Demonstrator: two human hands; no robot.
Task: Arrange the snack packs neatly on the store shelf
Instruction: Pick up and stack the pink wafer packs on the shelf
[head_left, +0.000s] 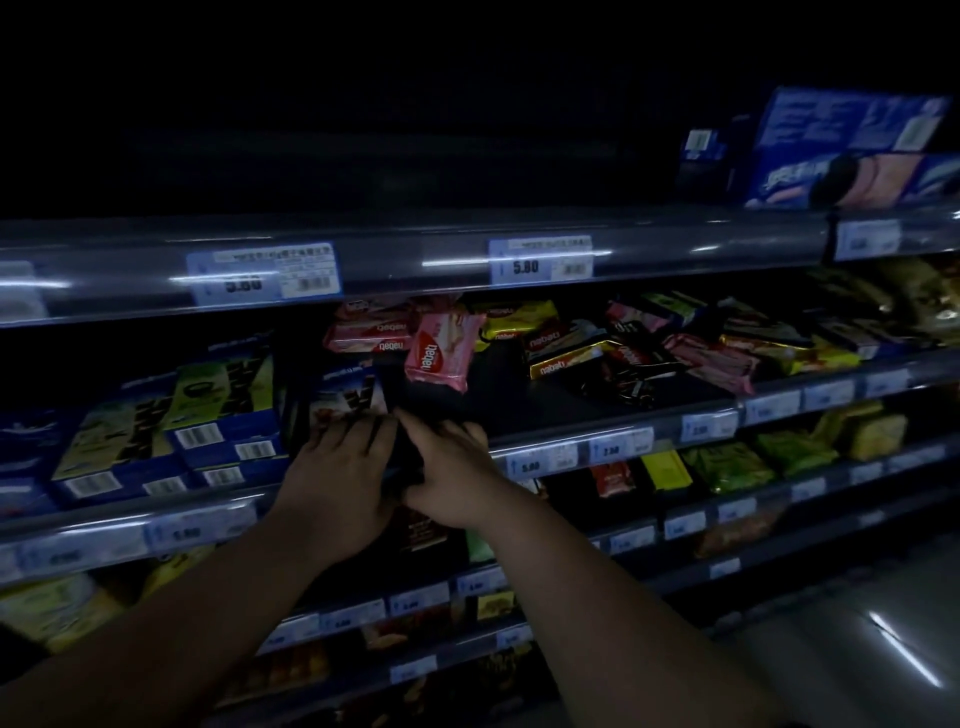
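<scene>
Reaching to the front lip of the middle shelf (519, 397) with both hands close together; seemed to clasp a dark pack (406, 457) between them, just right of the blue boxes (218, 431) and ahead of a bare patch of board; closed the right hand (452, 467) round its right end with thumb and curled fingers; laid the left hand (337, 467) over its left end with fingers stretched forward, though could not tell in such dim light whether gripping or only pressing. Judged light and thin, as a film-wrapped wafer pack would be; slick on the wrapper and apt to slide from a loose pinch; crisp inside and likely to crack if squeezed across the middle or bent; best taken by the long edges or the sealed ends, flat between two palms, and set down rather than dropped. Left much undone, to judge by the shelf; showed one pink pack (439, 353) leaning on end against a short stack of pink packs (371, 332); showed further right a jumble of yellow, black and pink packs (639, 348) lying crosswise over one another; would want each lifted singly by its edges, turned label-forward and squared into rows, since dragging through the heap risked crushing those beneath.
</scene>
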